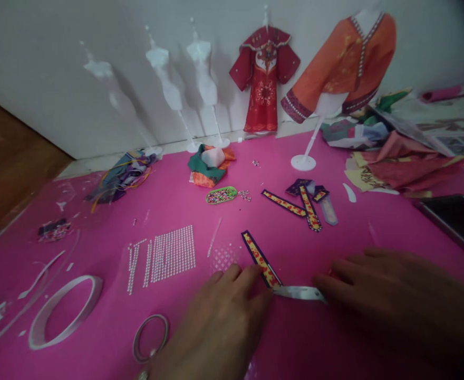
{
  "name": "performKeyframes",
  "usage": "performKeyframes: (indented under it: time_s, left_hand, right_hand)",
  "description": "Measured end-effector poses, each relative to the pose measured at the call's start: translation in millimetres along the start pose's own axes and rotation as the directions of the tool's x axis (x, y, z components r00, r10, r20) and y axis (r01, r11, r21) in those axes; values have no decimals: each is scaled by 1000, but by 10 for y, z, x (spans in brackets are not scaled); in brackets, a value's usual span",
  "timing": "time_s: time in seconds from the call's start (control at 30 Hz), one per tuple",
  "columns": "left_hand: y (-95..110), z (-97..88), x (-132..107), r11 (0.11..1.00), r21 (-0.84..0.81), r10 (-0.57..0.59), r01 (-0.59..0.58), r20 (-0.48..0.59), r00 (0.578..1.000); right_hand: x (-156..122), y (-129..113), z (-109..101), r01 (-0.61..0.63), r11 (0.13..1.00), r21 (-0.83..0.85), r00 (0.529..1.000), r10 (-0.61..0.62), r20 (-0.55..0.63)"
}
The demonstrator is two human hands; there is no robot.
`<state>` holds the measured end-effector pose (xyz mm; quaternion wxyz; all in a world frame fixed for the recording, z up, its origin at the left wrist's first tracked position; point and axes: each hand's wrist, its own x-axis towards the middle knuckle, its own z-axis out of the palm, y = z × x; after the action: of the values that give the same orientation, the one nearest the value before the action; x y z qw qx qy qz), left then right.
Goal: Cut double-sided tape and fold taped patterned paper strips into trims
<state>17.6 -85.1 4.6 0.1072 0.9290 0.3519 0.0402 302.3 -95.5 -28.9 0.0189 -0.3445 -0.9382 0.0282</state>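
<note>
My left hand (228, 311) is closed at the lower middle, thumb and fingertips gripping the lower part of a yellow-and-red patterned strip (255, 250) with a dark edge. My right hand (378, 285) is wrapped round scissors (300, 293), their handles mostly hidden by the fingers. The silver blades point left and meet the strip's lower end beside my left thumb. Farther back lie matching patterned strips (310, 208). To the left of the strip is a sheet of small rhinestones (172, 256) in rows.
A green dish (221, 195) holds coloured beads. Behind stand bare white mannequins (202, 71), a red robe (264, 84) and an orange top (342, 58) on a stand. A roll of white tape (66, 311) and a bangle-like ring (150, 338) lie left, a phone (457, 221) right.
</note>
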Motion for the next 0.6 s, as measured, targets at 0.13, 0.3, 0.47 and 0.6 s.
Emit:
performKeyframes:
  time_s: [0.13,0.3,0.47,0.6]
  left_hand:
    - [4,-4,-1,1000,-17,2,-1,30,1000]
    - [-34,16,4,1000,-2,20,-20,-25,999]
    - [-66,51,-20,999,-31,17,-17,3,1000]
    - [-93,32,-20,995,-95,0,2,20,1000]
  right_hand:
    - [39,-64,-20,-98,995,-3,995,98,25]
    - [37,-52,-32,-73,996,51,996,71,45]
    - [-91,64,-19,-31,996,80,999,30,14]
    - [-129,107,-58,-76,989,126,997,74,20]
